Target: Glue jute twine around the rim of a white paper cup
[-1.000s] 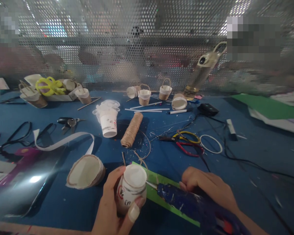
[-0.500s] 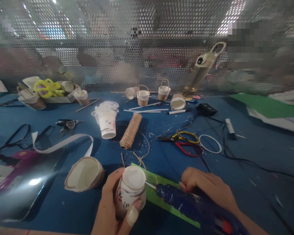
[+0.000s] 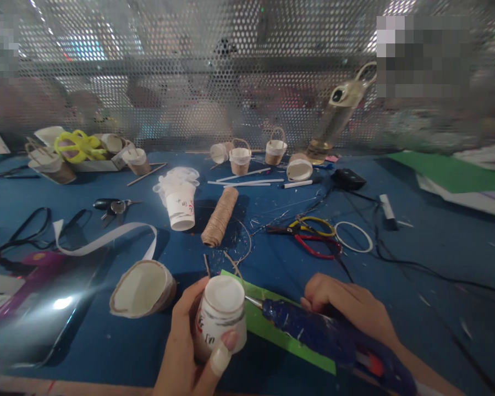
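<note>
My left hand (image 3: pixel 190 341) is closed round a white paper cup (image 3: pixel 220 316), tilted with its round base facing up toward me. Dark and red printed characters show on its side. My right hand (image 3: pixel 342 305) grips a dark blue hot glue gun (image 3: pixel 313 335) whose metal nozzle points left, its tip at the cup's rim near the base. Beneath them lies a green paper strip (image 3: pixel 289 344). Loose ends of twine (image 3: pixel 233 264) rest just beyond the cup. Left of my left hand, a twine-wrapped cup (image 3: pixel 142 289) lies with its mouth toward me.
A twine roll (image 3: pixel 220 217), an upside-down printed cup (image 3: pixel 181 209) and red-and-yellow pliers (image 3: pixel 313 236) lie ahead. Farther back stand small baskets (image 3: pixel 240 160) and a bottle (image 3: pixel 334 121) against a perforated metal screen (image 3: pixel 181 82). A white ribbon (image 3: pixel 107 236) and keys (image 3: pixel 117 208) are at left.
The view has shifted slightly. The cup in my left hand and the glue gun's nozzle stay together in nearly the same place, with the nozzle tip still at the cup's edge.
</note>
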`<action>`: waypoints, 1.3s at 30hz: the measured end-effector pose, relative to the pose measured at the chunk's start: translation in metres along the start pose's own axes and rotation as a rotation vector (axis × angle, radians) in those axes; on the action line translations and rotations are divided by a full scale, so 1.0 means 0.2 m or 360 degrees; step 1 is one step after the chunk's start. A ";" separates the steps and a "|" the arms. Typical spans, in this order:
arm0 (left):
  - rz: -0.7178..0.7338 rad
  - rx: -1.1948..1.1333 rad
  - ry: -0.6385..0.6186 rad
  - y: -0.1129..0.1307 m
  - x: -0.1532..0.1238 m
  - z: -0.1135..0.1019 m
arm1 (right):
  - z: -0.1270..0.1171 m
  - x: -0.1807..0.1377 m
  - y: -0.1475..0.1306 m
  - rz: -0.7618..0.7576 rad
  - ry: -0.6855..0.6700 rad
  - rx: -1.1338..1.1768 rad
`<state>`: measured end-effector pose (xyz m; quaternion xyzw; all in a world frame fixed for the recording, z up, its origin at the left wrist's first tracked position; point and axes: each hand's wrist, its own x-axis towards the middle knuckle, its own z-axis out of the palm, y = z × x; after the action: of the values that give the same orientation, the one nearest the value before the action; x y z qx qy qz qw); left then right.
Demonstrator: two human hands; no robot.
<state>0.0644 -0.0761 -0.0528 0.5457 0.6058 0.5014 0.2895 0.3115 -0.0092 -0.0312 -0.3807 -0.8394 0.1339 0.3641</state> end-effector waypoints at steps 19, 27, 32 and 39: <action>0.0080 0.0067 -0.0123 -0.03 0.02 -0.04 | 0.01 0.01 -0.03 -0.0056 0.0079 0.0075; 0.0187 0.0156 -0.0137 -0.07 0.03 -0.05 | 0.01 0.01 -0.05 -0.0070 0.0068 0.0067; 0.0193 0.0152 -0.0156 -0.06 0.03 -0.05 | 0.01 0.01 -0.06 -0.0090 0.0102 -0.0005; 0.0186 0.0201 -0.0169 -0.05 0.04 -0.06 | 0.01 0.02 -0.06 -0.0080 0.0105 0.0024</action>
<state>0.0473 -0.0718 -0.0569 0.6231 0.5872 0.4485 0.2565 0.3024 -0.0148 -0.0251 -0.3609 -0.8352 0.1185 0.3977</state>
